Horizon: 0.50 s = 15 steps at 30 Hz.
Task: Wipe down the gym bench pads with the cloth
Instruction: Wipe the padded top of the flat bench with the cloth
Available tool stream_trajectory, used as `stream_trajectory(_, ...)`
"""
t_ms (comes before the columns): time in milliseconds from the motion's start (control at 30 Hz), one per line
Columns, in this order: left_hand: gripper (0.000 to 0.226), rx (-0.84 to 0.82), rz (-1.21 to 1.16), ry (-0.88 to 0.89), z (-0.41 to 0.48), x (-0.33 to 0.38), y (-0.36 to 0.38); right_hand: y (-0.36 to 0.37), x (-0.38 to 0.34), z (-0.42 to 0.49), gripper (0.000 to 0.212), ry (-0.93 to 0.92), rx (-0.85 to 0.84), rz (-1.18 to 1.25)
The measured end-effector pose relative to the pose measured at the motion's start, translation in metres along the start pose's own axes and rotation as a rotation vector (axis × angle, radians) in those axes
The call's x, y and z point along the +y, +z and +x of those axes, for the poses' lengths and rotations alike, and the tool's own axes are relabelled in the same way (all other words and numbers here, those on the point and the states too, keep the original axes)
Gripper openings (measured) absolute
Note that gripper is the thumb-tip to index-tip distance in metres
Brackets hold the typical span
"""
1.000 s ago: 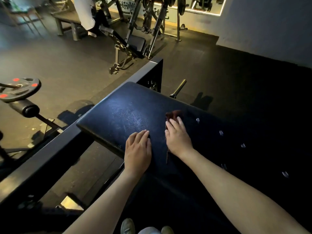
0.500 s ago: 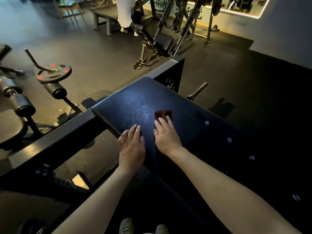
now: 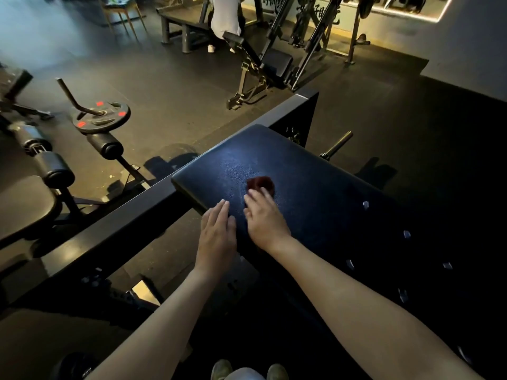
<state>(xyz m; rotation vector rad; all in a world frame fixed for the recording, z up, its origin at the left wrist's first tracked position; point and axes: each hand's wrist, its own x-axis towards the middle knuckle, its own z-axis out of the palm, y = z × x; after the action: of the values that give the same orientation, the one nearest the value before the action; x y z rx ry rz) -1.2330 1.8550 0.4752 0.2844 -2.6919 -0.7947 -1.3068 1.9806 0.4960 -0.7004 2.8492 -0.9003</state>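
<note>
A dark blue-black bench pad slopes away in front of me. A small dark red cloth lies on it near its middle. My right hand presses flat on the cloth, fingertips covering its near edge. My left hand rests flat on the pad's near left edge, fingers together, holding nothing.
A black steel frame beam runs along the pad's left side. Weight plate and roller pads stand at left. An incline bench and a person in white are farther back. My shoes show below.
My right hand and the cloth have slid leftward across the pad, toward its left edge. My left hand has stayed beside it. My head has turned, showing more of the left equipment.
</note>
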Motion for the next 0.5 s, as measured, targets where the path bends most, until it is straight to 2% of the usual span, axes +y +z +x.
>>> stream_trajectory(100,0.059,-0.005,-0.065,0.0,0.007,-0.011,-0.005,0.016,-0.015,-0.008,0.043,-0.146,-0.05,0.025)
stream_trajectory(167,0.06,-0.028,-0.08,0.033,0.008,-0.017,-0.007,0.013,-0.011,0.001,0.043,-0.176,-0.065,0.022)
stream_trajectory(267,0.056,-0.04,-0.07,0.043,0.004,-0.03,-0.008,-0.001,0.0,0.022,0.048,0.017,0.043,-0.003)
stream_trajectory(333,0.049,-0.017,-0.073,0.031,0.003,-0.036,-0.012,-0.001,-0.004,0.029,0.05,0.12,0.056,-0.059)
stream_trajectory(500,0.041,-0.059,-0.288,-0.037,0.008,-0.044,-0.018,0.028,-0.038,0.019,0.043,-0.06,0.004,0.017)
